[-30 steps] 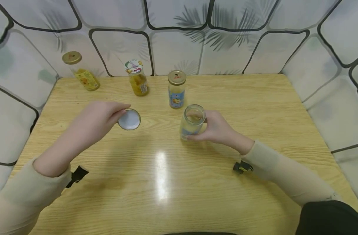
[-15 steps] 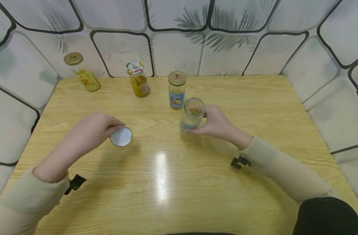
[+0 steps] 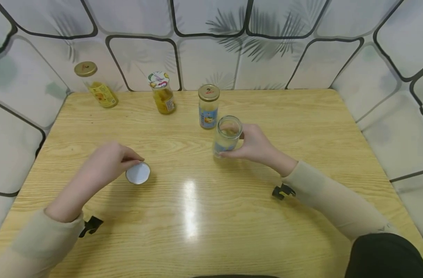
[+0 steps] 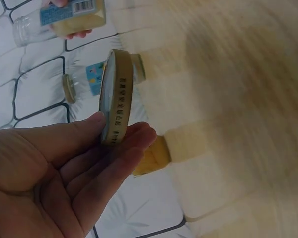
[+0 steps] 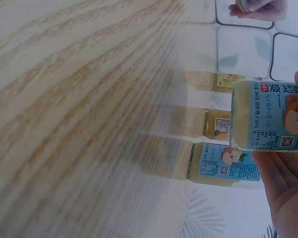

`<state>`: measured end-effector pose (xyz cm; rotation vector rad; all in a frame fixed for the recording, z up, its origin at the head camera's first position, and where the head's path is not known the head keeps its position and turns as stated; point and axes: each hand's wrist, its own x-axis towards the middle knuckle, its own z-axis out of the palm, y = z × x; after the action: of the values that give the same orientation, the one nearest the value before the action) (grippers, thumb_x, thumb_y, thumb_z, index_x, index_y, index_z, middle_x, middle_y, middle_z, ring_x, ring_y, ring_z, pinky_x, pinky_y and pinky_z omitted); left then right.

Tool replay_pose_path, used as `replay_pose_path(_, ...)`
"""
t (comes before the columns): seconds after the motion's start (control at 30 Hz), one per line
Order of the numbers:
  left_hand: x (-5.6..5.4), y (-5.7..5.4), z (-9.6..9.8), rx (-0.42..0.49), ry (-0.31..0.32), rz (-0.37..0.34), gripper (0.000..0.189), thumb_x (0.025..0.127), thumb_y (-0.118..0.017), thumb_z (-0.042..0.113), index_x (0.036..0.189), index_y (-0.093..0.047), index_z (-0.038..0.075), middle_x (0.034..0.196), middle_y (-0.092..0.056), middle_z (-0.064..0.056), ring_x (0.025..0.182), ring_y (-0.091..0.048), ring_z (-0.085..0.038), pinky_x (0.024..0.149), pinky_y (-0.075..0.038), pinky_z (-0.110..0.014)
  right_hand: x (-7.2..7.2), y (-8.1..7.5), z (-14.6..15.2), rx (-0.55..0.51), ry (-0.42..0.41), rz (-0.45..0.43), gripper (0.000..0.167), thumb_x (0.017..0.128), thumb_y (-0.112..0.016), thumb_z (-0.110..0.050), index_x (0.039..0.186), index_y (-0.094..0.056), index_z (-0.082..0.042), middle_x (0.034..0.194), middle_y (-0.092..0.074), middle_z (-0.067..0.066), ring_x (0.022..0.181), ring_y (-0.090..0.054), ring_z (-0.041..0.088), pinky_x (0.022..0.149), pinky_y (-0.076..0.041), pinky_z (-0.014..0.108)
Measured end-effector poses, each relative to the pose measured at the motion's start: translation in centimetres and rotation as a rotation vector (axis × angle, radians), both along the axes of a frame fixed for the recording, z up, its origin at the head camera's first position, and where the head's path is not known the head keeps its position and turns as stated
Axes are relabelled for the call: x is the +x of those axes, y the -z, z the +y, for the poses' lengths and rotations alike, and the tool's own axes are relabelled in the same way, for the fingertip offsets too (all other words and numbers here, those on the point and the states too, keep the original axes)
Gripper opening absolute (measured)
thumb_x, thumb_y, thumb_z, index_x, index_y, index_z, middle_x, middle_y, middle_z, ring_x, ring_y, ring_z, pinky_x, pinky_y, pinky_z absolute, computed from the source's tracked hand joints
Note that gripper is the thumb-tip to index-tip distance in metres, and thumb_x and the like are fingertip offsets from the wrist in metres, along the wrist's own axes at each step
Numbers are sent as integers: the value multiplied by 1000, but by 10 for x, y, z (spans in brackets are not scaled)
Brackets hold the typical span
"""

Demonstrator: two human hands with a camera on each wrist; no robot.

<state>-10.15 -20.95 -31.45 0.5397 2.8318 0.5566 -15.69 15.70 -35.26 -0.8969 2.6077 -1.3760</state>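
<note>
My left hand (image 3: 105, 166) pinches a gold metal jar lid (image 4: 117, 99) between thumb and fingers, above the left part of the table. Its white inside faces up in the head view. An uncapped glass jar (image 3: 228, 133) with a blue label is held round its side by my right hand (image 3: 254, 144). The right wrist view shows pale contents in that jar (image 5: 273, 116), whose base looks lifted off the wood. Just behind it stands a similar blue-labelled jar (image 3: 208, 110) with a gold lid on.
Farther left along the back stand a jar of yellow fruit (image 3: 164, 98) with a patterned lid and a yellow-labelled jar (image 3: 102, 90) with a gold lid. The wooden table (image 3: 232, 231) is walled by patterned fabric (image 3: 204, 58) at the back and sides.
My left hand has brought the lid toward the front and slightly left. The right hand moved the uncapped jar slightly toward the back, then held nearly still.
</note>
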Motion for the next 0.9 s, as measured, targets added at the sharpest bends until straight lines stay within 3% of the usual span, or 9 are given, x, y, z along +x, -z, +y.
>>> replay_pose_path(0.2, 6, 15, -7, -30, -47, -14, 11, 85, -70, 13, 92, -76, 9, 89, -73, -8, 79, -67, -22, 64, -54, -36, 0, 0, 2, -14, -14, 17, 59, 64, -88, -25, 117, -64, -13, 106, -69, -1, 99, -64, 13, 82, -54, 29)
replay_pose_path(0.4, 11, 23, -13, -40, -111, -27, 13, 84, -70, 14, 95, -76, 8, 93, -72, -11, 82, -66, -24, 67, -53, -39, 0, 1, 3, 12, -15, 39, 60, 65, -87, -28, 117, -63, -14, 107, -69, -1, 100, -64, 12, 81, -54, 29)
replay_pose_path(0.67, 8, 36, -14, -81, -155, -52, 13, 84, -71, 18, 94, -77, 12, 97, -71, -13, 81, -65, -22, 64, -51, -39, 0, 5, 3, 10, -18, 10, 60, 65, -87, -29, 117, -63, -14, 107, -69, -2, 100, -63, 12, 83, -53, 30)
replay_pose_path(0.9, 8, 47, -13, -102, -155, -9, 12, 83, -72, 20, 91, -77, 13, 94, -72, -12, 79, -65, -22, 64, -51, -41, -1, 5, 1, 25, -19, 12, 59, 66, -86, -30, 118, -62, -16, 109, -68, -2, 103, -63, 13, 85, -53, 33)
